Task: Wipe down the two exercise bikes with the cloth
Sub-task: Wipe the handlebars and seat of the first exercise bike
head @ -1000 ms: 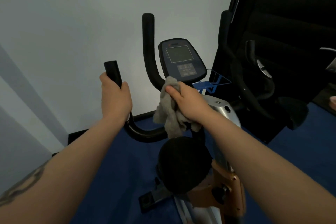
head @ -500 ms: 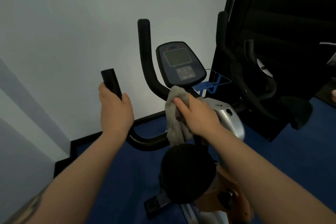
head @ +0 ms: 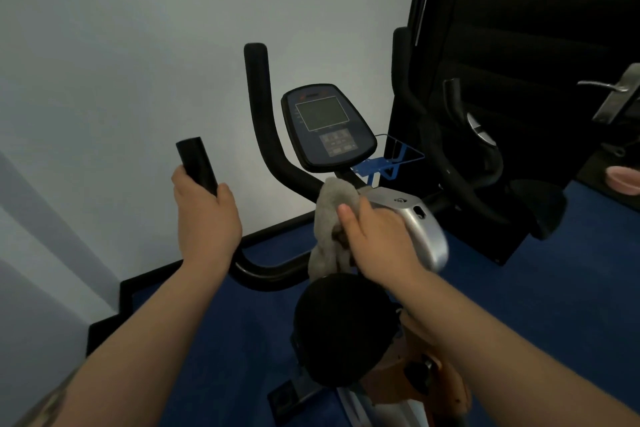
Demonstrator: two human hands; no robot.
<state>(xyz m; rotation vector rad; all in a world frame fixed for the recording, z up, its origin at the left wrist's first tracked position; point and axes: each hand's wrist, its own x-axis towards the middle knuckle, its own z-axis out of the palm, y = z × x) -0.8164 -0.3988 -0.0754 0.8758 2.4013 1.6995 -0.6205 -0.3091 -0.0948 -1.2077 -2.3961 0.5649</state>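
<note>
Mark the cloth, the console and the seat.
cloth (head: 330, 218), head view, on its upper folds.
console (head: 327, 126), head view, on its screen face.
seat (head: 343, 329), head view, on its black top.

I see a pale grey-white wall (head: 138, 62) filling the space above and beyond my left hand, met at its foot by a black skirting board (head: 152, 279) that steps along the edge of the deep blue carpet (head: 554, 305) spread beneath both arms. Beyond my right hand stands a dark panel (head: 536, 28) (unlit, its detail lost to me), and at the far right a door with a metal lever handle (head: 604, 87).
</note>
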